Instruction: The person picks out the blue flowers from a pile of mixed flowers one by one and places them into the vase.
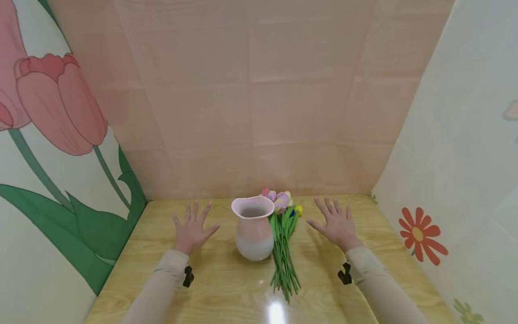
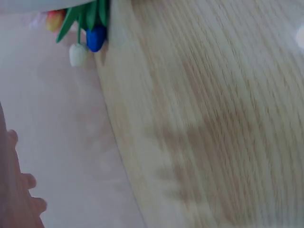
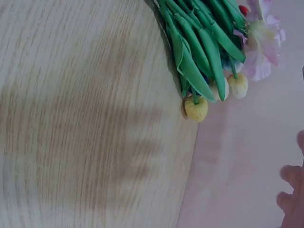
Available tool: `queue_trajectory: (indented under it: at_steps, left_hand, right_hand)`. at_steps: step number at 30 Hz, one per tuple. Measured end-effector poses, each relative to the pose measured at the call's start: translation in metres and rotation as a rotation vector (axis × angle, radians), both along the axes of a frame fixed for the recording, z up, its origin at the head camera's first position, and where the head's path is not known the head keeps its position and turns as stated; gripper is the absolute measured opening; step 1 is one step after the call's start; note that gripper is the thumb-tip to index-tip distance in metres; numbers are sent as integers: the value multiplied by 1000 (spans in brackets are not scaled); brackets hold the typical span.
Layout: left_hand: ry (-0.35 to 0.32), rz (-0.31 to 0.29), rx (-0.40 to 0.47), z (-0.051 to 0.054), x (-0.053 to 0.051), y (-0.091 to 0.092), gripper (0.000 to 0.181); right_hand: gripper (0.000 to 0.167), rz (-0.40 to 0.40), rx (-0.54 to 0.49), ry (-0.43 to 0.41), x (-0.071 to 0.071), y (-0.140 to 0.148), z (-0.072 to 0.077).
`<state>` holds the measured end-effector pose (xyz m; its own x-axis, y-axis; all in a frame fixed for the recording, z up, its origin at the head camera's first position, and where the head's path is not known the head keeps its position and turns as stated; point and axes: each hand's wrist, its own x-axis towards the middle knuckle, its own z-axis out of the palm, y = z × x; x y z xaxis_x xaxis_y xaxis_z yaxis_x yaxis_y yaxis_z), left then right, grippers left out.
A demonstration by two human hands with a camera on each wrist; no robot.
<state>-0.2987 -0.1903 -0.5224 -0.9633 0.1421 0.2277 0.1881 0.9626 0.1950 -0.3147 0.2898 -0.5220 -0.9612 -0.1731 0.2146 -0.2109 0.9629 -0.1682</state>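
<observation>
A pink and white vase (image 1: 254, 238) with a flared, wavy rim stands upright near the middle of the table. Beside it on the right lies a bunch of artificial flowers (image 1: 284, 243), green stems toward me and blossoms at the back. My left hand (image 1: 192, 231), fingers spread, is to the left of the vase and holds nothing. To the right of the flowers my right hand (image 1: 337, 225) is spread likewise, touching neither them nor the vase. In the right wrist view a yellow tulip head (image 3: 196, 109) hangs at the bunch's edge; the left wrist view shows a blue one (image 2: 96, 39).
The wooden table (image 1: 218, 292) ends at a pinkish backdrop (image 1: 251, 112). A panel with printed tulips (image 1: 60, 103) borders the left side, and a pale panel with a red flower print (image 1: 418, 234) borders the right.
</observation>
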Motion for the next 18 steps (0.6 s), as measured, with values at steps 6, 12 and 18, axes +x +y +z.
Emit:
queue_trajectory:
  at_steps: [6, 12, 18]
  left_hand:
    - [-192, -5, -10, 2, 5, 2, 59]
    - [-401, -16, -31, -2, 8, 2, 42]
    - [-435, -28, -19, -10, 10, 1, 41]
  right_hand:
    - [78, -1, 2, -27, 4, -2, -3]
    - [65, -1, -6, -160, 6, -2, -5]
    - [45, 44, -17, -264, 12, -1, -12]
